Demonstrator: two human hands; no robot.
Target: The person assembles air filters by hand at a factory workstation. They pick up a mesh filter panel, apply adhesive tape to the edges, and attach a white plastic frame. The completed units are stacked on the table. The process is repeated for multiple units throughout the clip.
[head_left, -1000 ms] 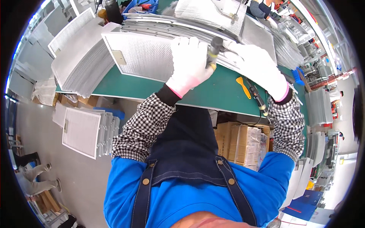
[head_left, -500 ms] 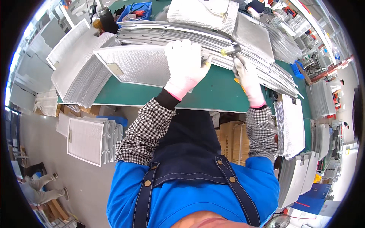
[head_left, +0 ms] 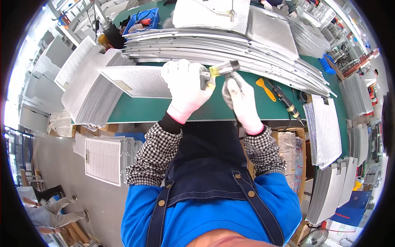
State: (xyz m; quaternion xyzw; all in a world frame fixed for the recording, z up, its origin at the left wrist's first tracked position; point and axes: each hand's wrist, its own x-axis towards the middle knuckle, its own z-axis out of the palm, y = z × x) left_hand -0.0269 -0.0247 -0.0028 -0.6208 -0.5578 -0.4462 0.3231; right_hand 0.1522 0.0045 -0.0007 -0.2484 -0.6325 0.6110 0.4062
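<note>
Floor at far left, grey, with a stack of square silver mesh filter panels standing below the table edge. Above it, on the green-topped workbench, a fanned pile of rectangular grey mesh sheets hanging partly over the bench's left end. Just right of that, one flat silver mesh filter panel with a metal frame, lying level on the green surface and reaching under the left hand. Left hand in a white knit glove pressed palm-down on the panel's right end, fingers curled over the near part of a tool. Between the two hands, a short tool with a clear yellow handle and a dull metal head, head pointing right, touching the panel's edge; possibly a small hammer, though the head is too blurred to be sure. Right hand in a soiled white glove just beside the left, fingers bunched upward under the tool's head, pinched shut on something too small to make out. Behind both, a long low stack of silver metal frames running across the bench. Further right, a yellow-handled scraper and a dark-handled powered driver with a cord, lying loose, well apart from the hands. Far right, more grey mesh panels leaning off the bench end.
</note>
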